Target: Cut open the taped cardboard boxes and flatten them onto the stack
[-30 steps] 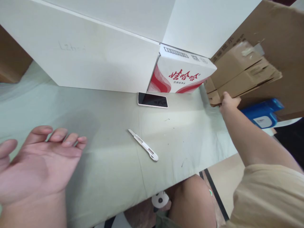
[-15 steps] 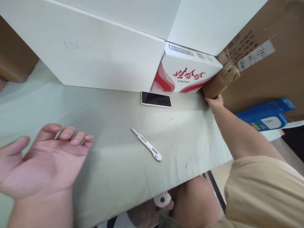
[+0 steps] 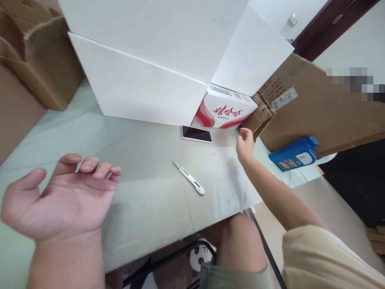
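My left hand [image 3: 66,196] is palm up at the left, its fingers loosely curled and apart, with nothing in it. Farther off at the right, my right hand [image 3: 245,144] hovers near a small brown carton [image 3: 258,116]. Its fingers are bent and seem to hold nothing, though part of them is hard to see. Between the hands a white utility knife [image 3: 189,179] lies on the pale green cloth [image 3: 144,180], its blade end pointing away to the left. Behind it lies a phone [image 3: 197,134] with a dark screen, touching neither hand.
White panels [image 3: 144,84] stand along the back, beside a red and white carton [image 3: 225,110] with red lettering. Brown cardboard boxes [image 3: 51,64] stand at the left. A large cardboard sheet [image 3: 325,108] and a blue bottle [image 3: 293,154] are at the right.
My right hand has come away from the small brown carton, toward me and to the left. The view has shifted, showing more at the right. My left hand stays palm up.
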`<state>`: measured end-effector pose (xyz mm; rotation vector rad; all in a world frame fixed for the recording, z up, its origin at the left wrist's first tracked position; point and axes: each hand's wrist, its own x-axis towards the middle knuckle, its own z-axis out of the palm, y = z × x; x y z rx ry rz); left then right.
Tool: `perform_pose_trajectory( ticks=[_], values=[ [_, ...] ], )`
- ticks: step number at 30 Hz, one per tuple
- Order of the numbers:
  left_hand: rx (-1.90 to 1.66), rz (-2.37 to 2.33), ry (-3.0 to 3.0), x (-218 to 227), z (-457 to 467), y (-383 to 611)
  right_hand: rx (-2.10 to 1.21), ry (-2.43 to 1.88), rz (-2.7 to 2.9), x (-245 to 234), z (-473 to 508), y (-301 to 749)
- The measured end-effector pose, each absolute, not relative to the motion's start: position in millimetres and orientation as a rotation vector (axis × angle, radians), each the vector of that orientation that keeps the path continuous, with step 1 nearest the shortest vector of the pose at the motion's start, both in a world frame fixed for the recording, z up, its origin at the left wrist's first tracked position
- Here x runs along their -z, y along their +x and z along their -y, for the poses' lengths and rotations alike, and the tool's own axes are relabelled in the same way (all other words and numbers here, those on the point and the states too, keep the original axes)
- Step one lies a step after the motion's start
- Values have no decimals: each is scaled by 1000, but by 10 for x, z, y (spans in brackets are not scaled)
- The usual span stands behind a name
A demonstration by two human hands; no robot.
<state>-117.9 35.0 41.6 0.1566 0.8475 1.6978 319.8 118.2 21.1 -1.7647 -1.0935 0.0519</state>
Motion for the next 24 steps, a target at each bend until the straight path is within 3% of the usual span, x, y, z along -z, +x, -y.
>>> perform_pose_trajectory(
  ticks=[7,11,17,24],
  values=[
    [-1807,-833,160,-613,-196,-1404,-372,-1228,1741,-323,-1434,1052],
    [-1840,-818,168,-647,-117,-1617,-578,-687,2121,-364,-1456,-185],
    [-1976,-760,216,-545,-67,-1827,-436,-112,2325,-479,-1469,-1501],
    [-2115,-789,181,-462,-76,-1848,-199,-404,2537,-368,-1598,-1905]
  ],
)
